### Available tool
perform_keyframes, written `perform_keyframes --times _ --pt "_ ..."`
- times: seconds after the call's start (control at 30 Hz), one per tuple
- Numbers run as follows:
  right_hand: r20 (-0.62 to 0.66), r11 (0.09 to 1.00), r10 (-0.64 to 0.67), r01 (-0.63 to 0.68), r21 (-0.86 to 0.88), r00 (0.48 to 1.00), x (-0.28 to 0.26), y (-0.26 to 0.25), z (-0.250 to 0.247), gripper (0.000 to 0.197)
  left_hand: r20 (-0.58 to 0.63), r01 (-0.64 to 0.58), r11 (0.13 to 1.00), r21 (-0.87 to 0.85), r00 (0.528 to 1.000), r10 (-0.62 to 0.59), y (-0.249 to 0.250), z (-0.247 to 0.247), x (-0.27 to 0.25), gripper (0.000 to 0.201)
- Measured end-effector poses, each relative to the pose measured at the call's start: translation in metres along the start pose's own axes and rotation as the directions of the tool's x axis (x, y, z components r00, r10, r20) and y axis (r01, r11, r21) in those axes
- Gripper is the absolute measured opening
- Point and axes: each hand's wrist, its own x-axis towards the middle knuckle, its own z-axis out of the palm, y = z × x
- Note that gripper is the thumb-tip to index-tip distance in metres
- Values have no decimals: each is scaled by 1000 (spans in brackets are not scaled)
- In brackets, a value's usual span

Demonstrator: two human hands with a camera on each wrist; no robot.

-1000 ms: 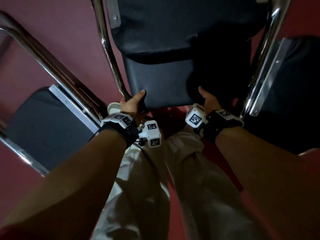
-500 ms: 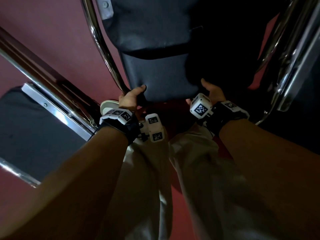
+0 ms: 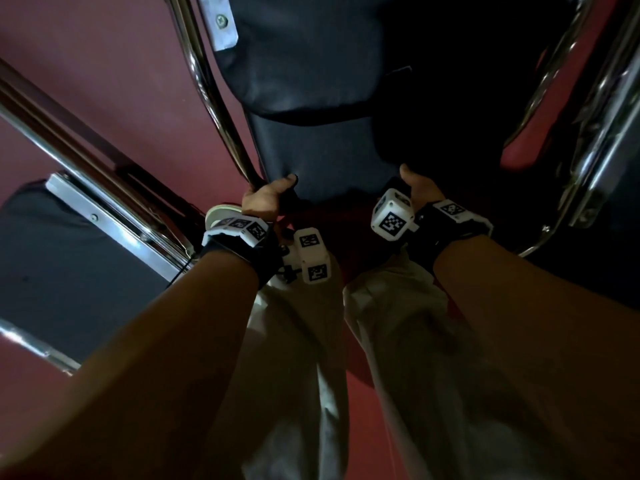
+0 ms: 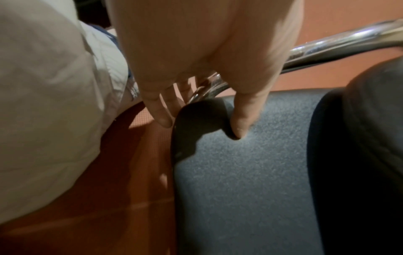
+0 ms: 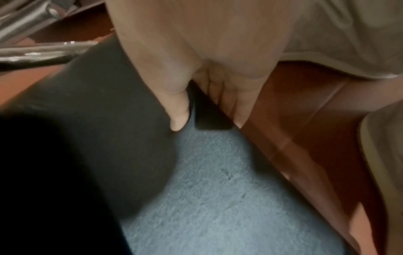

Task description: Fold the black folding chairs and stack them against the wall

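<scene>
A black folding chair point(image 3: 311, 157) with a chrome frame stands right in front of me, its padded backrest nearest. My left hand point(image 3: 268, 199) grips the backrest's top left corner point(image 4: 250, 163), thumb on the front face and fingers behind, beside the chrome tube point(image 4: 327, 44). My right hand point(image 3: 419, 188) grips the top right part of the same backrest point(image 5: 218, 198), thumb on the front padding, fingers curled behind the edge. The black seat point(image 3: 304, 64) lies beyond the backrest. The chair's right side is lost in shadow.
Another black chair point(image 3: 69, 271) with chrome tubing point(image 3: 86, 161) stands close at my left, and a third chair's chrome frame point(image 3: 599, 150) crowds the right. The floor point(image 3: 86, 64) is dark red. My pale trouser legs point(image 3: 298, 358) and a shoe point(image 3: 218, 216) are below the hands.
The chair I hold has come nearer and shifted with the view. The chair on the left slid left and lower in frame, while the right chair's frame closed in. Both grips stay the same.
</scene>
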Motion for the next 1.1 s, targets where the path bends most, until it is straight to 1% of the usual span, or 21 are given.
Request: perform_keyframes --times 0.1,0.2,0.23,0.3,0.4,0.43,0.5,0.57,0.63,0.7,0.77,0.8,0.87,0.9,0.93,0.97,1.0,1.1 --pt "-22 1000 2 -2 13 1000 0 -3 1 44 20 40 999 19 999 -41 0 -4 4 58" --pt "-54 1000 -2 3 5 999 -3 -6 4 34 23 39 999 36 999 -40 1 -5 2 59" --pt "-59 999 4 -2 34 998 -5 -5 5 33 20 35 998 42 999 -36 1 -5 -1 58" --pt "-43 992 19 -13 126 999 -14 -4 8 35 26 25 998 61 999 -26 5 -5 -12 51" --pt "-13 973 13 -10 230 1000 -41 -3 13 31 19 9 998 66 1000 -10 15 -5 -37 31" --pt "-7 967 6 -4 257 1000 -54 -5 15 29 14 -7 997 73 1000 6 21 -7 -50 31" --pt "17 962 -4 -1 273 1000 -76 -8 18 25 17 -38 994 106 999 37 34 -11 -71 46" --pt "28 969 -6 -1 247 1000 -110 -17 22 25 18 -91 984 151 996 89 52 -20 -105 54" --pt "39 971 -13 3 239 999 -149 -29 29 26 7 -159 975 158 987 160 74 -36 -146 52" --pt "88 979 -35 16 206 995 -199 -41 39 29 -27 -205 971 121 977 209 96 -61 -193 52" --pt "159 987 -68 42 158 985 -259 -49 50 52 -46 -226 970 88 972 230 118 -90 -248 57" --pt "187 987 -61 31 158 980 -288 -53 55 57 -49 -233 970 67 970 236 127 -102 -271 59" --pt "210 982 -88 50 181 974 -355 -66 69 50 -54 -253 967 -16 966 252 153 -135 -328 58" --pt "219 974 -125 77 212 968 -385 -70 74 52 -49 -256 966 -44 966 254 165 -150 -354 54" --pt "252 968 -160 102 229 955 -425 -76 82 56 -43 -279 958 -72 960 276 180 -169 -386 49" --pt "266 965 -187 126 229 946 -456 -80 88 58 -44 -302 949 -95 953 299 191 -183 -407 45" --pt "281 964 -216 159 213 935 -490 -86 96 54 -54 -334 933 -136 943 329 203 -198 -430 41" --pt "320 960 -276 247 130 906 -595 -96 121 23 -88 -384 875 -294 923 375 233 -254 -502 21"
